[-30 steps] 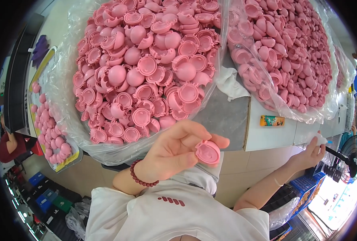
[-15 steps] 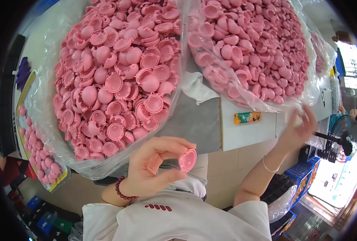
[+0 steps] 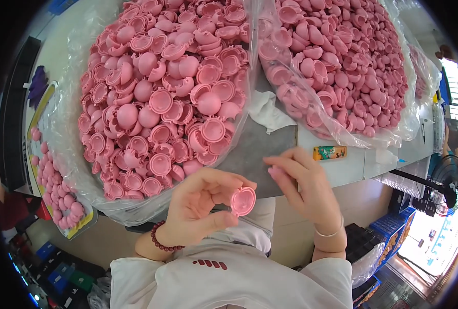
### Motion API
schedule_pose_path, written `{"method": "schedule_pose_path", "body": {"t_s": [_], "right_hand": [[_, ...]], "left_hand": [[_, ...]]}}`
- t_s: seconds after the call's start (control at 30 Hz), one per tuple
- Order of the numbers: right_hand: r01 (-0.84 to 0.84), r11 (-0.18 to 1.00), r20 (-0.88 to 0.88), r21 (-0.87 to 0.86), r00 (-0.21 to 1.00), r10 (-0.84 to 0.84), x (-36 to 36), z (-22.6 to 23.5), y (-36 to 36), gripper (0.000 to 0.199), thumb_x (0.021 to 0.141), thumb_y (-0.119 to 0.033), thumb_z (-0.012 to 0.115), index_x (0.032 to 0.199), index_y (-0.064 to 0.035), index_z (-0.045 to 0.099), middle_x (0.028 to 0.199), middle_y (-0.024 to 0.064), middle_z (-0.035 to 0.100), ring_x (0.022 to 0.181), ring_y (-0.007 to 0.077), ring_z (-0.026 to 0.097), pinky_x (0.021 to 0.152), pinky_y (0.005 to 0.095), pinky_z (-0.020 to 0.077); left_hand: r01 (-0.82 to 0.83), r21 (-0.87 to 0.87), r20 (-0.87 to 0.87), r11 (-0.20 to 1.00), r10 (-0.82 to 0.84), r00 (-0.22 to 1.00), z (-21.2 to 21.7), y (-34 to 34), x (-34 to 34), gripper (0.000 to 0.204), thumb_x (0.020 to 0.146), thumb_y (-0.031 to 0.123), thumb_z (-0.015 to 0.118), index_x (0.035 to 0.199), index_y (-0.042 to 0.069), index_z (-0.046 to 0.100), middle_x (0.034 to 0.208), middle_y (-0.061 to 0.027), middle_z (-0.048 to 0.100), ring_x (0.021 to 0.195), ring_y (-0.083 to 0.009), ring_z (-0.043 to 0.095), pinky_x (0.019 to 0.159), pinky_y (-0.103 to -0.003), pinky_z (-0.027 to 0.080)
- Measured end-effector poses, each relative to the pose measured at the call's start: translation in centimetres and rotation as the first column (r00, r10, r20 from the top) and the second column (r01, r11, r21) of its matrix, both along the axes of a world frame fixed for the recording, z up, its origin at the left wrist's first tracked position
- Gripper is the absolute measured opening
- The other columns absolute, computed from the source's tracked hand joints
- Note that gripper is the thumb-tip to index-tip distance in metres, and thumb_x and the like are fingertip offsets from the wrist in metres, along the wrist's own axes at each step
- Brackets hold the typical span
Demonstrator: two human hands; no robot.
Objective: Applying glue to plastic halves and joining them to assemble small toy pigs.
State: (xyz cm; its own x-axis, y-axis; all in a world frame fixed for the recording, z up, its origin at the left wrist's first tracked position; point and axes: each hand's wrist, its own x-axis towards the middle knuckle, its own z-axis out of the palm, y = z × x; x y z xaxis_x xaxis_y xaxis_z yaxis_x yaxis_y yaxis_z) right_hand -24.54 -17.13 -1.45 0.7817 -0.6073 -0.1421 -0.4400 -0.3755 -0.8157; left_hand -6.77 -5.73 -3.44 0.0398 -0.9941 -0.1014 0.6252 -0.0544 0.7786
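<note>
My left hand [image 3: 203, 206] pinches a small round pink shell half [image 3: 243, 201] between thumb and fingers, its hollow side facing up toward me. To the right of it, my right hand [image 3: 306, 188] hangs above the table edge, thumb and index fingertips drawn close together. Whether a tiny piece sits between those fingertips I cannot make out. Beyond my left hand lies a big heap of pink shell halves [image 3: 159, 103] in a clear plastic bag [image 3: 105, 203]. A second heap of pink shells [image 3: 342, 72] fills another bag at the right.
A white cloth [image 3: 270, 112] lies between the bags on the grey table [image 3: 257, 149]. Near it are a yellow-green patterned packet [image 3: 330, 152] and a white bottle [image 3: 385, 156]. Far left, a tray holds joined pink balls [image 3: 59, 193]. A black fan [image 3: 442, 188] stands at right.
My right hand has come in leftward from beside the white bottle to near my left hand. The left hand still holds the shell half, now turned more face-up. The whole view has shifted slightly.
</note>
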Motion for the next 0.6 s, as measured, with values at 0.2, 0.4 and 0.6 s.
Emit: {"method": "schedule_pose_path", "body": {"t_s": [0.2, 0.4, 0.6], "right_hand": [[0.25, 0.935, 0.057, -0.251, 0.968, -0.244, -0.2, 0.0, 0.6, 0.029, 0.07, -0.001, 0.062, 0.098, -0.0001, 0.058, 0.088, 0.0089, 0.049, 0.067, 0.014, 0.048, 0.055, 0.0231, 0.0409], [0.174, 0.929, 0.128, -0.326, 0.982, -0.139, -0.2, 0.0, 1.4, 0.037, 0.06, 0.004, 0.068, 0.095, 0.0018, 0.058, 0.088, 0.0098, 0.053, 0.069, 0.0159, 0.053, 0.055, 0.0228, 0.0439], [0.106, 0.946, 0.485, -0.308, 0.872, 0.06, 1.2, 0.0, 2.1, 0.032, 0.057, 0.003, 0.07, 0.086, 0.002, 0.059, 0.087, 0.0126, 0.056, 0.071, 0.0196, 0.056, 0.055, 0.0237, 0.0457]], "left_hand": [[0.037, -0.113, -0.042, 0.993, -0.042, 0.998, -0.4, -0.1, 0.4, 0.041, 0.073, -0.001, 0.063, 0.108, -0.002, 0.043, 0.113, -0.018, 0.049, 0.103, -0.0188, 0.05, 0.088, -0.031, 0.041], [-0.042, -0.066, 0.179, 0.997, 0.054, 0.982, -0.7, -0.1, -0.4, 0.043, 0.071, -0.002, 0.064, 0.108, -0.003, 0.042, 0.109, -0.02, 0.049, 0.099, -0.0222, 0.052, 0.08, -0.031, 0.047], [-0.002, -0.142, 0.271, 0.99, 0.04, 0.962, -0.7, -0.2, -1.0, 0.036, 0.07, -0.004, 0.063, 0.103, -0.006, 0.05, 0.109, -0.0221, 0.05, 0.097, -0.0227, 0.054, 0.077, -0.03, 0.049]]}}
